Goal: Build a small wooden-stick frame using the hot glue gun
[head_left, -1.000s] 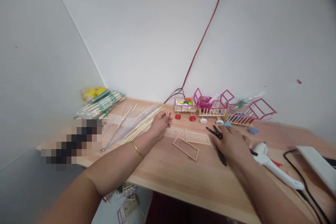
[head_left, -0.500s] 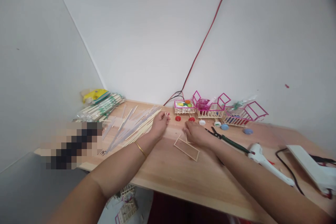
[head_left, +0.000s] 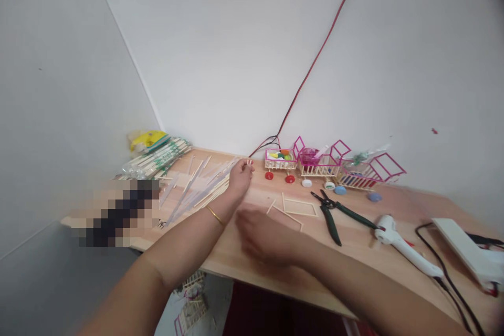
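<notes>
Your left hand [head_left: 241,179] is closed up in a pinch, with the light tips of a couple of short wooden sticks [head_left: 249,161] poking out by the thumb. Your right hand [head_left: 265,236] is nearer to you, low over the table [head_left: 220,244], fingers curled in and pretty blurry, so I can't tell if there's anything in it. It covers part of the near stick frame [head_left: 289,216]; the far stick frame [head_left: 299,201] lies just beyond, in full view. Loose sticks [head_left: 212,192] fan out left of your left hand, and the clear bag of sticks [head_left: 161,157] sits past them.

Three mini carts line the back. The red-wheeled cart [head_left: 289,166] is loaded with white, yellow, green and orange bits. The white-wheeled cart [head_left: 321,170] has something see-through and magenta in it, and the blue-wheeled cart [head_left: 356,181] holds something blue, too small to make out. Green-handled pliers [head_left: 331,224] lie spread right of the frames, one handle ending right by the white glue gun [head_left: 397,239].
</notes>
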